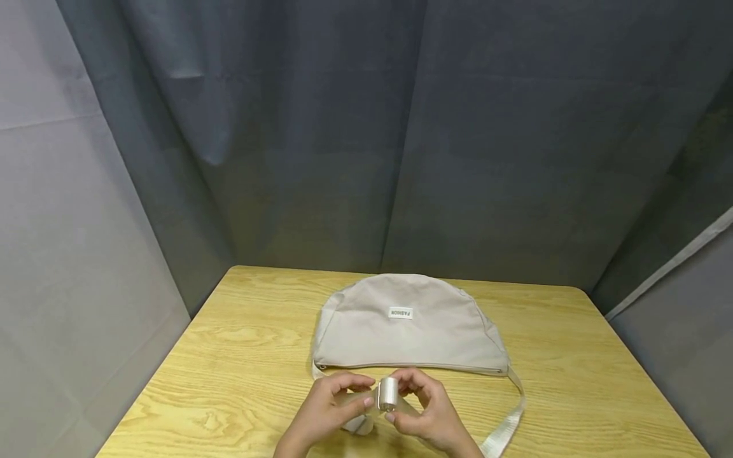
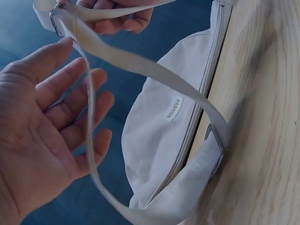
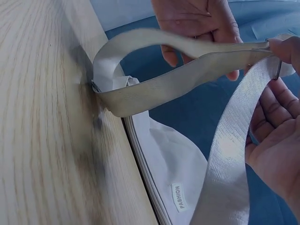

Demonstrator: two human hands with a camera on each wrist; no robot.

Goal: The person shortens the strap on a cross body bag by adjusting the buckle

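Note:
A pale beige shoulder bag with a FASHION label lies on the wooden table, its zipper edge toward me. Its webbing strap is raised in loops in front of the bag. My right hand pinches the strap at a metal slider buckle, thumb on one side and fingers behind. My left hand has its fingers loosely extended, the thumb tip touching the strap close to the same buckle. One strap loop passes in front of its fingers. A second metal buckle sits lower on the strap, near the table.
The wooden table extends to both sides of the bag. Dark curtains hang behind it, with a grey fabric panel on the left. The strap's other end curves down at the right toward the table's near side.

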